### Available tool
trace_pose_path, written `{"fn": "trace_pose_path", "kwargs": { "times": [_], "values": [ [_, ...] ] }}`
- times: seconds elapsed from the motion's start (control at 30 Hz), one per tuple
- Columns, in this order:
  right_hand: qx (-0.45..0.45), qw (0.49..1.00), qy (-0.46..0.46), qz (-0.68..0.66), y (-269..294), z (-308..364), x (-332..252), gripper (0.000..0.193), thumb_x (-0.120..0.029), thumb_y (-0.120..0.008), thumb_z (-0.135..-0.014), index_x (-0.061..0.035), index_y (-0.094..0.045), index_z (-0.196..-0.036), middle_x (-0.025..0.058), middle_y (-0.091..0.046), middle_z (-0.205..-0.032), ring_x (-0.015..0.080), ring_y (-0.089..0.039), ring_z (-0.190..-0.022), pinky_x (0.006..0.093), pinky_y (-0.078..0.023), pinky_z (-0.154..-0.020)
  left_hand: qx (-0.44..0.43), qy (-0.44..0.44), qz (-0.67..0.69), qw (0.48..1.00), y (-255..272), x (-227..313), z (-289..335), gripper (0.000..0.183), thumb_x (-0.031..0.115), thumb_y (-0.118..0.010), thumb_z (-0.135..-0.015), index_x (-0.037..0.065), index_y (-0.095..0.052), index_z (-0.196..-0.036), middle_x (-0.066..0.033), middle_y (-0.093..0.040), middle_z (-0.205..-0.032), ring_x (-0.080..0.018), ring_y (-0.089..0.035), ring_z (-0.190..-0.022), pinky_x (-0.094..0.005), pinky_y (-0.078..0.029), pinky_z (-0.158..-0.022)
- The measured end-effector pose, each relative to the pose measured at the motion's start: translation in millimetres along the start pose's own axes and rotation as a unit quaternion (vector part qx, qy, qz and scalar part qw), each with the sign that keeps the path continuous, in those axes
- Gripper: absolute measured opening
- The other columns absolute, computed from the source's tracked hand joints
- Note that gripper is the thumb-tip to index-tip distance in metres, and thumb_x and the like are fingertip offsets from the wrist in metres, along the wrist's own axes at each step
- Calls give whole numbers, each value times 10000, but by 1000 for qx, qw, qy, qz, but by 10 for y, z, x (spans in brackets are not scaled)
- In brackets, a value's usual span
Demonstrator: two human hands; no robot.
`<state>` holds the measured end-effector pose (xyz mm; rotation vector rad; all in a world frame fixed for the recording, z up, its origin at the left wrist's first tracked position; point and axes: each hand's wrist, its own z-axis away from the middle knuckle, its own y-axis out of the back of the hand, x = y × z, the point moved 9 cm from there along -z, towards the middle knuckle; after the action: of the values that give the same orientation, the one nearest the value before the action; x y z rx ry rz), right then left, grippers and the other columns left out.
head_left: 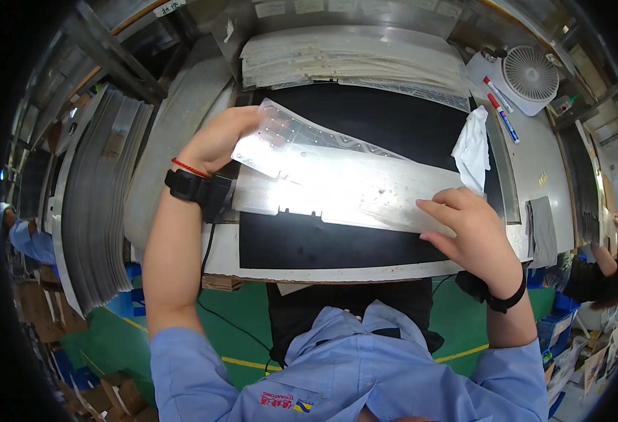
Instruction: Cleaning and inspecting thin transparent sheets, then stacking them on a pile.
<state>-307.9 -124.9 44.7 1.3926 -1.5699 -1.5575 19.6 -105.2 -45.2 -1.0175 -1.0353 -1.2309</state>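
Two bare hands work at a pale table, over a flat black mat.

The left hand, fingertips blurred, pinches the raised left end of a clear, glossy perforated sheet, which slants over a long silver metal plate lying on the mat near the table's front edge. The right hand touches the plate's right end, thumb and fingers a little apart; whether it grips, I cannot tell. Beyond the plate's right end lies a crumpled white tissue. Along the table's back edge rests a broad stack of translucent pale sheets; a round white fan stands at the back right corner.
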Motion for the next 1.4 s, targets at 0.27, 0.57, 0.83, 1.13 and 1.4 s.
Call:
{"fn": "trace_pose_path", "kwargs": {
  "times": [0.27,0.57,0.83,1.13,1.4],
  "values": [
    [63,988,-85,-115,-117,125,808,448,-240,-692,-854,6,-601,-1217,209,-610,-1170,361,-583,-1077,400,-451,-953,13,21,-134,991,154,32,112,227,159,-545,-973,-4,-607,-1119,1,-651,-903,-31,-574,-719,-178,-466,-591],
    [160,941,-297,-42,156,435,1499,579,-383,-605,-942,55,-519,-1312,260,-558,-1296,370,-522,-1228,394,-388,-1042,127,-1,-162,978,458,67,65,220,223,-502,-1014,43,-606,-1086,-1,-640,-855,-14,-530,-549,-138,-389,-463],
    [393,881,-259,-49,649,610,1157,474,-253,-634,-923,-37,-526,-1331,158,-603,-1221,257,-560,-1163,345,-401,-995,193,-139,71,969,690,207,45,240,224,-499,-1021,38,-539,-1168,-43,-633,-985,-23,-539,-664,-132,-436,-551],
    [116,983,-127,-67,102,216,889,443,-190,-737,-808,-14,-604,-1192,174,-564,-1237,337,-529,-1162,385,-411,-999,161,-187,81,966,532,347,83,450,224,-461,-1031,-28,-405,-1399,-168,-557,-1316,-191,-603,-1120,-283,-508,-939],
    [36,981,-184,-58,-49,358,1301,531,-174,-798,-707,-26,-615,-1183,139,-576,-1086,322,-520,-1062,371,-413,-948,163,-118,-12,979,517,207,31,390,230,-483,-1024,11,-482,-1346,-74,-634,-1166,-108,-619,-954,-232,-507,-821]
  ]
}}
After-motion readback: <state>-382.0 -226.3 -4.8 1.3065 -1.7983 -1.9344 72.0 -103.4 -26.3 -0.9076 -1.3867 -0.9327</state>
